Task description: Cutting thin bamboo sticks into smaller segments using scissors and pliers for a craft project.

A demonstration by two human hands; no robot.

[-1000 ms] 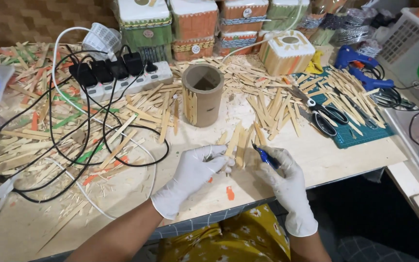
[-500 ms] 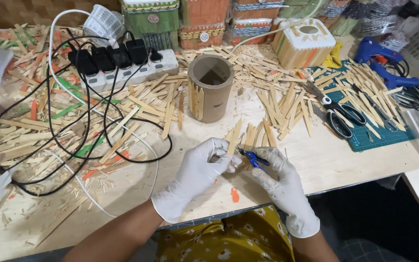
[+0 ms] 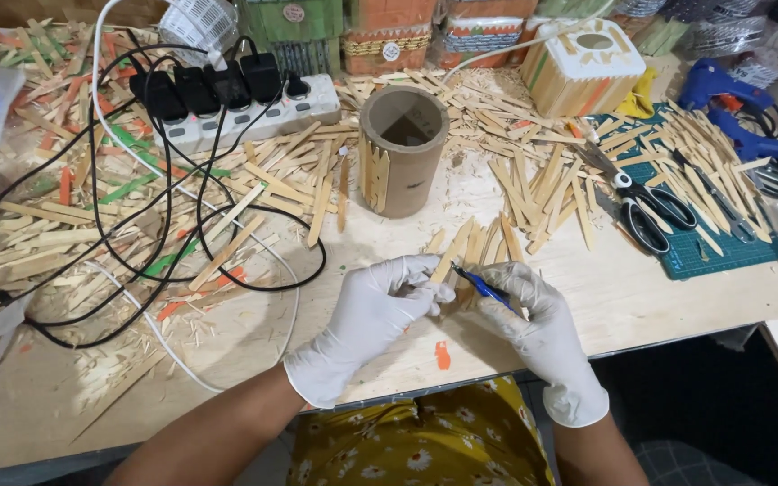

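My left hand (image 3: 373,317), in a white glove, pinches the near end of a flat, pale wooden craft stick (image 3: 451,255) that slants away from me over the light wooden tabletop (image 3: 254,360). My right hand (image 3: 533,317), also gloved in white, is closed around a slim blue-handled craft knife (image 3: 483,287), its tip meeting the stick just beside my left fingertips. Both hands work near the table's front edge, touching at the stick. Just beyond them lies a loose fan of similar sticks (image 3: 533,193). Farther back stands an upright brown cardboard tube (image 3: 403,151) partly clad in sticks; black-handled scissors (image 3: 643,202) rest on a green cutting mat (image 3: 722,252) to my right, and a white power strip (image 3: 254,117) with black cables lies to my left.
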